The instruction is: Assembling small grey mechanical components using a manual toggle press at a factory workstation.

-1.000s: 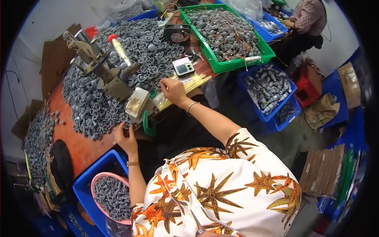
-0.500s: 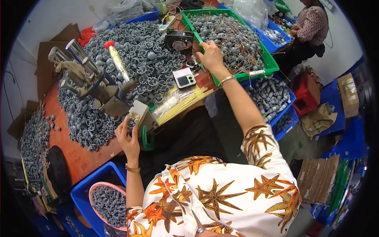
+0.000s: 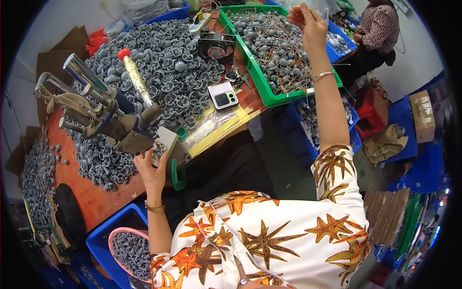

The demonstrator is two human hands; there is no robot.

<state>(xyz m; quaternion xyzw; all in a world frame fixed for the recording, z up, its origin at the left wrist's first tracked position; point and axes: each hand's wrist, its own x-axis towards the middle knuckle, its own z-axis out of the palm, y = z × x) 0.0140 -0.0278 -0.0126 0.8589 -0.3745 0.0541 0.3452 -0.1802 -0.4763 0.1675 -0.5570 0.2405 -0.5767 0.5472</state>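
Grey plastic cups (image 3: pixel 187 62) lie heaped over much of the counter (image 3: pixel 91 192), and from my end I watch the metal hand press (image 3: pixel 113 126) standing among them at the near edge. My left hand (image 3: pixel 152 174) is up against its foot, thumb and fingers parted; something small and grey shows between the fingertips, but I can't tell whether they grip it. My right hand (image 3: pixel 313 31) is well apart from the left, raised over the far side of the green tray (image 3: pixel 274 100) at the counter's right end, its fingers loosely curled; whether it pinches anything I can't make out.

The wired grey balls (image 3: pixel 269 32) lie tangled in that tray, so I judge a light fingertip pick better than a full grab, drawn straight up to leave the neighbours behind.

At the press, I'd keep the left hand low and to the side, fingertips out from under the head, and have any part sitting squarely before reaching for the lever (image 3: pixel 137 82), which leans with neither hand on it. The pale block (image 3: pixel 167 138) just beside those fingertips could serve as a steadying rest. The phone (image 3: pixel 224 96) lies toward the near edge, between my hands, so I'd pass above it.
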